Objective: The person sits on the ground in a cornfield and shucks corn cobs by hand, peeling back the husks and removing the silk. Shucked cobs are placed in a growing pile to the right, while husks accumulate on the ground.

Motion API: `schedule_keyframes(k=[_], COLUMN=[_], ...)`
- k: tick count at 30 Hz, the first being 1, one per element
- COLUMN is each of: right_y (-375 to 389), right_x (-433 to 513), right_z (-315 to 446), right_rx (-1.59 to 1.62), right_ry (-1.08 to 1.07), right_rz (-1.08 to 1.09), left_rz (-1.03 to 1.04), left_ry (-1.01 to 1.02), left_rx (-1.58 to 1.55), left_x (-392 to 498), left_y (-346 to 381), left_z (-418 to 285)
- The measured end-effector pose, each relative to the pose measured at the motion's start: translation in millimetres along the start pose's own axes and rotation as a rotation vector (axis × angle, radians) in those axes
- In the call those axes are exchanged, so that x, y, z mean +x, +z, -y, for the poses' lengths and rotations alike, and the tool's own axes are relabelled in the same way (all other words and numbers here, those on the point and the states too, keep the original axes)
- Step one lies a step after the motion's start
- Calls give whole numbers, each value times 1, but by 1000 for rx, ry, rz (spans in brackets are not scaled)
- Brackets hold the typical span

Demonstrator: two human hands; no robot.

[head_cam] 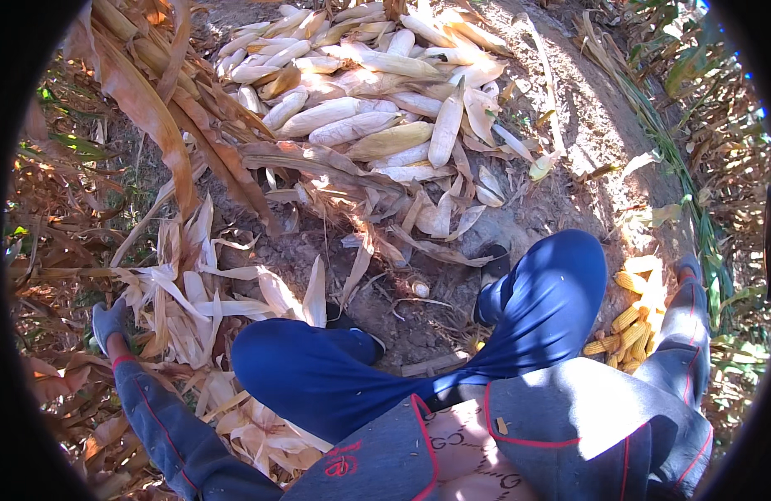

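My left hand (110, 324), in a grey glove, is out at the left, beside a heap of pale stripped corn husks (194, 307). Its thumb and fingers look spread, with nothing seen between them. Far to the right, my right hand (687, 266), also gloved, is at the upper edge of a small pile of bare yellow corn cobs (633, 332). Its fingers are too foreshortened to show whether they hold anything. In front of me lies a large pile of corn ears still in their husks (360, 125).
Dry corn stalks with brown leaves (172, 106) lean in from the upper left. My bent knees (554, 282) frame bare soil (373, 325) strewn with husk scraps. A single cob end (420, 289) shows there. Standing corn plants (730, 188) line the right side.
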State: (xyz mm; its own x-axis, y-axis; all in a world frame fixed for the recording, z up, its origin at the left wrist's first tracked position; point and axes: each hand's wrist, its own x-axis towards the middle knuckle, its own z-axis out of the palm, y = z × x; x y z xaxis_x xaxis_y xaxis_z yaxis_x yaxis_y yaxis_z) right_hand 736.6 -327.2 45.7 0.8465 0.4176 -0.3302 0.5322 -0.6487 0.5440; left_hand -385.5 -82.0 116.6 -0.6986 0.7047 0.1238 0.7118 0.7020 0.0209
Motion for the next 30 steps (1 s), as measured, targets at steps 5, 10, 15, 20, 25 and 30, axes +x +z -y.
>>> schedule_keyframes(k=[5, 10, 15, 20, 25, 30], right_y=[-78, -130, -83, -11, 7, -15], right_x=[-2, -54, -133, -158, -151, -134], right_z=[205, 441, 554, 595, 612, 621], right_rx=[540, 637, 697, 461, 470, 740], right_ry=[-695, -1171, -1281, -1336, -1485, -1013], right_rz=[-211, -123, 6, 231, 621, -107], left_rz=[283, 335, 401, 402, 425, 323], left_ry=[619, 1045, 1303, 1318, 1448, 1477], left_rx=[-744, -594, -23, 107, 275, 671], left_x=[-94, -221, -255, -270, -285, -287], left_y=[21, 30, 86, 178, 260, 301], left_z=[-150, -293, -375, -411, -390, -331])
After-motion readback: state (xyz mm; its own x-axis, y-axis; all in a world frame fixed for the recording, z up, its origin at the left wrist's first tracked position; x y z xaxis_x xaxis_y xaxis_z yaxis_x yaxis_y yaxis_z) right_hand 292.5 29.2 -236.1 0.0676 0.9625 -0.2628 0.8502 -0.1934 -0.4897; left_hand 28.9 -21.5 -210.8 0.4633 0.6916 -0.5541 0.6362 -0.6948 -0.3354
